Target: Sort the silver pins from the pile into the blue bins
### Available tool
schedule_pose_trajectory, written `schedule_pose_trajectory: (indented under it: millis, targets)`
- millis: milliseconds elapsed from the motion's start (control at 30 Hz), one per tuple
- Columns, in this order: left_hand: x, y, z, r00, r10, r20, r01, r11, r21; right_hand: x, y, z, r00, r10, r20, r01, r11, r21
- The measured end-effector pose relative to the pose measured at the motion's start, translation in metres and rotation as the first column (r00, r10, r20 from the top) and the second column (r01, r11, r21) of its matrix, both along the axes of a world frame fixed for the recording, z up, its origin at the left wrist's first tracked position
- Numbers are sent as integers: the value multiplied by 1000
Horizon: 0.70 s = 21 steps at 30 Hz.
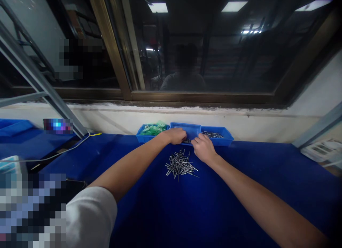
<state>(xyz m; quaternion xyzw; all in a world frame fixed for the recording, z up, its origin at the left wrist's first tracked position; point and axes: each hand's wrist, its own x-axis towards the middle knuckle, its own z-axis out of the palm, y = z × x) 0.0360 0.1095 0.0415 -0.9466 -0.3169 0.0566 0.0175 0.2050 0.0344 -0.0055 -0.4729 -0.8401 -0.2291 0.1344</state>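
My left hand (pixel 176 135) reaches to the front wall of the middle blue bin (pixel 185 128), fingers curled over its edge; what they hold is hidden. My right hand (pixel 203 147) lies just right of it, fingers bent down toward small metal pins at the bin's front, contents of the grip unseen. A loose pile of thin metal pins (pixel 180 165) lies on the blue table cover (pixel 187 205) right below both hands.
Left blue bin (pixel 152 130) holds green parts; right blue bin (pixel 217 135) holds more metal pins. A white cable (pixel 61 151) runs over the table's left part. A window and white wall stand behind the bins, with a metal frame bar (pixel 40 84) at left.
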Motion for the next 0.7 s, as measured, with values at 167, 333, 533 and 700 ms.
schedule_pose_trajectory:
  millis: [167, 333, 533, 700]
  targets:
    - [2, -4, 4, 998, -38, -53, 39, 999, 4, -1, -1, 5, 999, -31, 11, 32, 999, -37]
    - [4, -5, 13, 1000, -9, -25, 10, 999, 45, 0, 3, 17, 998, -67, 19, 69, 989, -132]
    - [-4, -7, 14, 983, 97, 153, -115, 987, 113, 3, 17, 28, 993, -115, 30, 119, 961, -251]
    - [-3, -28, 10, 924, 171, 342, -244, 952, 183, 3, 22, 36, 983, -185, 22, 184, 945, -270]
